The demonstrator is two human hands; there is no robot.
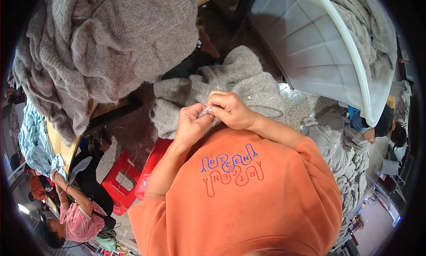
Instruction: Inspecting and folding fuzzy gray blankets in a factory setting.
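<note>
A fuzzy grey knitted garment [253, 85] lies bunched across my lap, its folds spreading away from me. Close to my body, my left hand [194, 122] pinches an edge of this knit between thumb and fingers. My right hand [231, 109] grips the same edge right beside it, with the fingers curled. Both hands almost touch, and only a small bit of the knit shows between them. Whether anything small is also held there, I cannot tell.
A big heap of grey-brown knitwear [111, 39] covers a wooden table [62, 143] at the upper left. A white plastic bin [310, 43] with grey knits stands at the upper right. Red stools [120, 178] are at left. A person in pink [82, 220] handles light-blue cloth [33, 138].
</note>
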